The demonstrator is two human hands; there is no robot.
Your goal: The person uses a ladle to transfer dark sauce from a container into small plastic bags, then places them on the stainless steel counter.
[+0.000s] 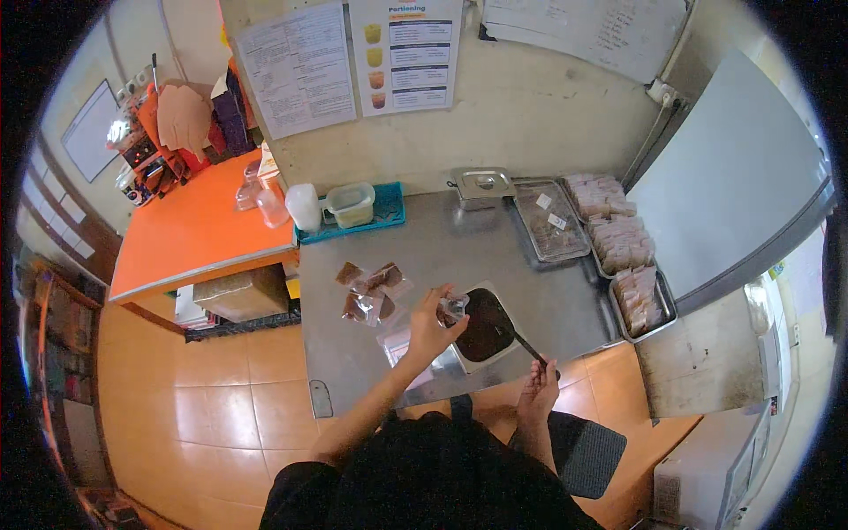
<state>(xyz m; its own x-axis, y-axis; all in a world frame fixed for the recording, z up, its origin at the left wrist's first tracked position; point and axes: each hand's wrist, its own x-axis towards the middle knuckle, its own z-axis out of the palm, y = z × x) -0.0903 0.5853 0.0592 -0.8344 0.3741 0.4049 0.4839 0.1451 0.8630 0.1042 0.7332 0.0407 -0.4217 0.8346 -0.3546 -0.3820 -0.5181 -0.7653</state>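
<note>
The left hand (pixel 431 325) holds a small clear bag (pixel 454 307), its fingers closed on it, just above the edge of a square metal tray (pixel 459 356) filled with dark brown stuff. The right hand (pixel 539 389) has its fingers closed on the handle of a dark spoon (pixel 528 346), which points into the tray. Filled small bags (pixel 371 291) lie on the steel table (pixel 424 238), to the left of the tray.

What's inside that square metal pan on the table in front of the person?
The metal pan holds a dark brown mass with a spoon handle reaching in. The spoon's bowl and the pan's bottom are covered.
</note>
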